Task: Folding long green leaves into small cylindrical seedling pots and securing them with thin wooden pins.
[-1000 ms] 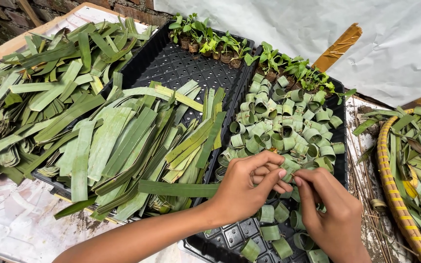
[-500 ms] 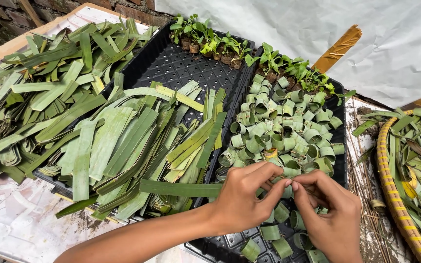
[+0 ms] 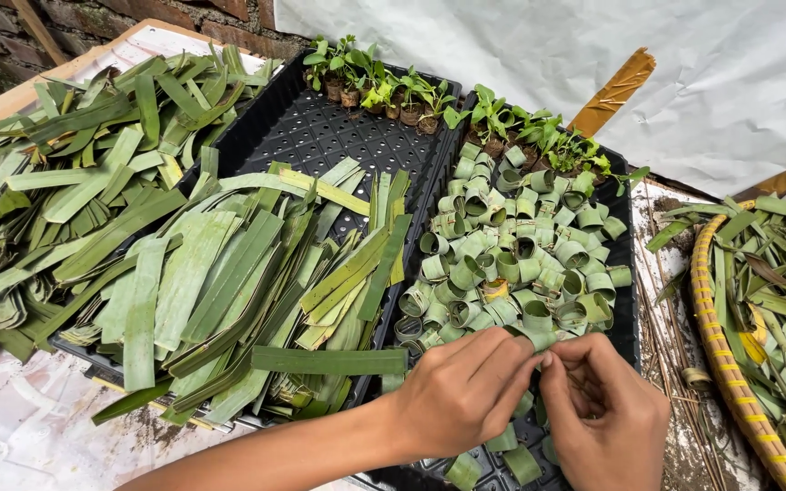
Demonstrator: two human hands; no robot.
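My left hand (image 3: 461, 395) grips one end of a long flat green leaf strip (image 3: 329, 361) that sticks out to the left over the pile of cut leaves. My right hand (image 3: 607, 414) meets it fingertip to fingertip and pinches the same strip's end, which is hidden between the fingers. Both hands hover over the near edge of the right black tray (image 3: 625, 314), just below a heap of small rolled leaf rings (image 3: 511, 264).
A left black tray (image 3: 320, 136) holds a stack of flat leaf strips (image 3: 229, 273). More cut leaves (image 3: 65, 182) lie at far left. Small green seedlings (image 3: 466, 105) line the trays' far end. A woven basket (image 3: 716, 336) of leaves stands at right. White cloth hangs behind.
Both hands have drawn closer together and lower in view, fingers closing over the strip's end. The strip stays pointing left.
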